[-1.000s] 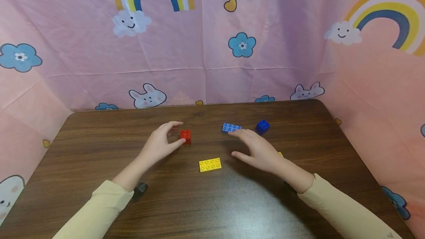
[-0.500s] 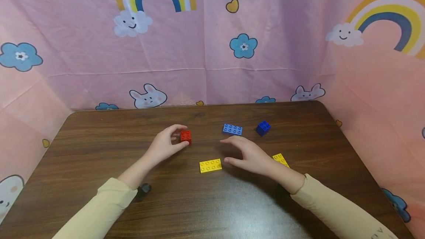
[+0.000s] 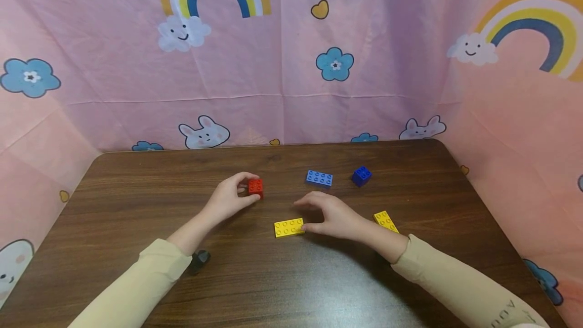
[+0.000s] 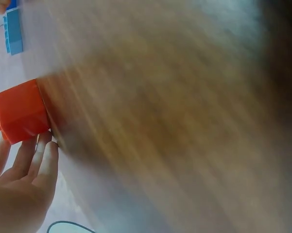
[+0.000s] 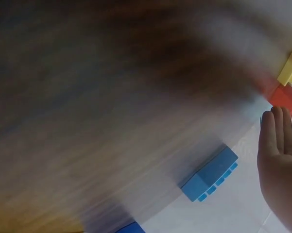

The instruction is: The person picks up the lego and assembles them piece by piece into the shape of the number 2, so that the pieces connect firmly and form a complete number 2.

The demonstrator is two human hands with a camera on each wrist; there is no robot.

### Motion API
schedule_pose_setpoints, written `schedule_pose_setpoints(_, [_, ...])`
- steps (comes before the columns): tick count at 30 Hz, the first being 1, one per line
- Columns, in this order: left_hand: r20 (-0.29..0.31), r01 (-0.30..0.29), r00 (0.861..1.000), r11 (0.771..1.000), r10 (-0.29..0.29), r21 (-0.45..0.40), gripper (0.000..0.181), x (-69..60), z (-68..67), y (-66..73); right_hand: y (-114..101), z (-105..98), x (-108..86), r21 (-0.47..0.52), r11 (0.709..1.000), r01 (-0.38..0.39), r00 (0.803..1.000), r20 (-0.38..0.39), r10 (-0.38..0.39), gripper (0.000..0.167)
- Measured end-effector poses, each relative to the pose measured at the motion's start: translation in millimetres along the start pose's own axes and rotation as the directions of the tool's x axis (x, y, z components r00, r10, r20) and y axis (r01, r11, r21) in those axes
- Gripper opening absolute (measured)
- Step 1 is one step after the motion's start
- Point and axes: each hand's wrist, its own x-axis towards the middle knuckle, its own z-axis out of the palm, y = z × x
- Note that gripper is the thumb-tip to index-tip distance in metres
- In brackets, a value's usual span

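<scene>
My left hand (image 3: 227,199) holds a small red toy brick (image 3: 255,188) between thumb and fingers at the left middle of the table. In the left wrist view the red brick (image 4: 22,111) stands against the fingertips, with only a bit of the thumb showing. My right hand (image 3: 334,216) hovers with spread, slightly bent fingers. Its thumb is at the right end of a flat yellow brick (image 3: 287,228); whether it touches cannot be told. In the right wrist view the fingers (image 5: 279,131) stay apart from the light blue brick (image 5: 209,174).
Behind the hands lie the long light blue brick (image 3: 319,178) and a small dark blue brick (image 3: 362,176). Another yellow brick (image 3: 384,220) lies beyond the right forearm. The brown table (image 3: 255,287) meets a pink patterned curtain (image 3: 291,65) at its back and sides.
My right hand has moved left and nearer, from the light blue brick to the yellow one, uncovering both the light blue and the farther yellow brick. My left hand has closed round the red brick.
</scene>
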Motion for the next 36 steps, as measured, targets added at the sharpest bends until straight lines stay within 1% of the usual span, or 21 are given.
schedule_pose_setpoints(5, [-0.003, 0.0, 1.0, 1.0, 0.0, -0.004, 0.044, 2.2, 1.2, -0.6, -1, 5, 2.2, -0.008, 1.0, 0.006, 0.999, 0.042, -0.006, 0.049])
schedule_pose_setpoints(9, [-0.007, 0.002, 1.0, 1.0, -0.003, -0.011, 0.041, 3.8, 1.4, 0.8, -2, 7, 3.8, -0.025, 1.0, 0.018, 0.998, 0.053, -0.017, 0.047])
schedule_pose_setpoints(12, [-0.003, 0.019, 1.0, 1.0, -0.019, -0.016, 0.04, 4.3, 1.0, 1.9, -3, 8, 4.8, -0.026, 0.999, 0.017, 0.999, 0.046, -0.016, 0.046])
schedule_pose_setpoints(16, [0.003, 0.039, 0.999, 0.999, -0.039, -0.017, 0.039, 4.6, 0.6, 3.2, -3, 10, 6.0, -0.022, 0.999, 0.035, 0.999, 0.035, -0.034, 0.043])
schedule_pose_setpoints(19, [0.007, 0.042, 0.999, 0.999, -0.042, -0.019, 0.038, 4.9, 0.8, 3.4, -3, 13, 6.5, -0.023, 0.999, 0.038, 0.999, 0.03, -0.037, 0.04])
schedule_pose_setpoints(23, [0.015, 0.041, 0.999, 0.999, -0.04, -0.019, 0.039, 5.6, 2.6, 2.7, -4, 16, 7.2, -0.05, 0.998, 0.031, 0.999, 0.018, -0.03, 0.036])
schedule_pose_setpoints(31, [0.026, 0.056, 0.998, 0.998, -0.056, -0.029, 0.039, 7.1, 4.7, 4.0, -7, 20, 7.7, -0.125, 0.992, 0.032, 0.999, -0.002, -0.032, 0.028])
schedule_pose_setpoints(36, [0.031, 0.06, 0.998, 0.997, -0.059, -0.048, 0.038, 6.4, 6.0, 4.9, -7, 19, 8.1, -0.129, 0.991, 0.041, 0.999, -0.008, -0.043, 0.027])
